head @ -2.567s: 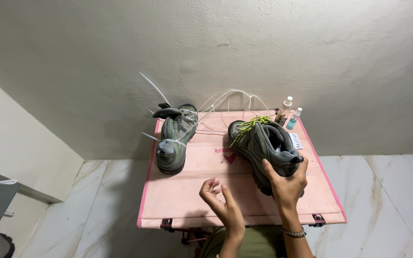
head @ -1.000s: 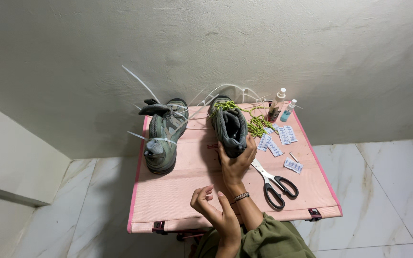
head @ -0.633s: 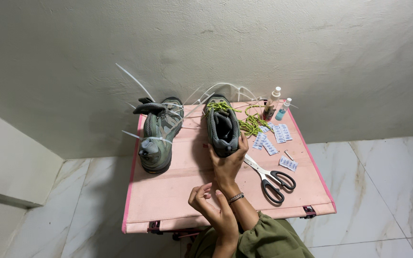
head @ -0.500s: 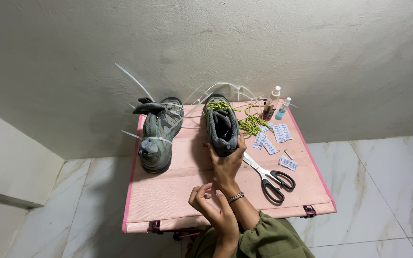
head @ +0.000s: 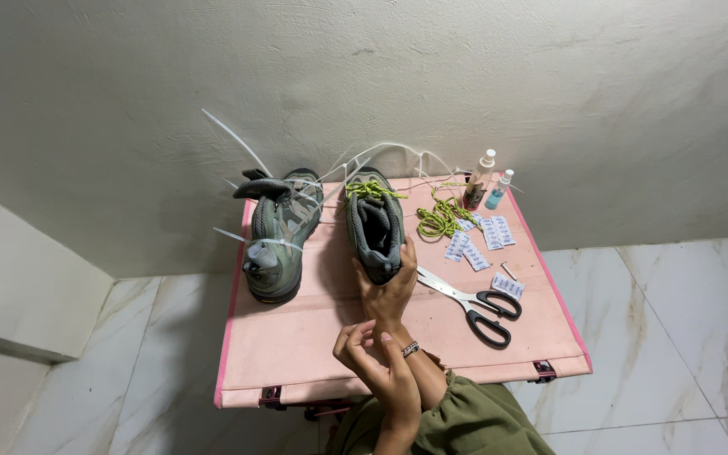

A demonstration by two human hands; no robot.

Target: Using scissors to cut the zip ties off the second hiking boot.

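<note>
The heel of a grey-green shoe (head: pixel 376 227) is gripped by the right hand (head: pixel 389 291); the left hand (head: pixel 378 366) is held half curled, empty, just below. The shoe's long axis is directed toward the wall, toe away, on the pink table (head: pixel 297 337).

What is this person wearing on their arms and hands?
Both hands are bare, with no gloves. The right hand has a thin beaded bracelet with dark and pale beads around the wrist. The left hand shows no jewellery that I can make out. An olive-green sleeve of loose, gathered fabric covers the arm lower in the view; which arm it belongs to is hard to tell.
</note>
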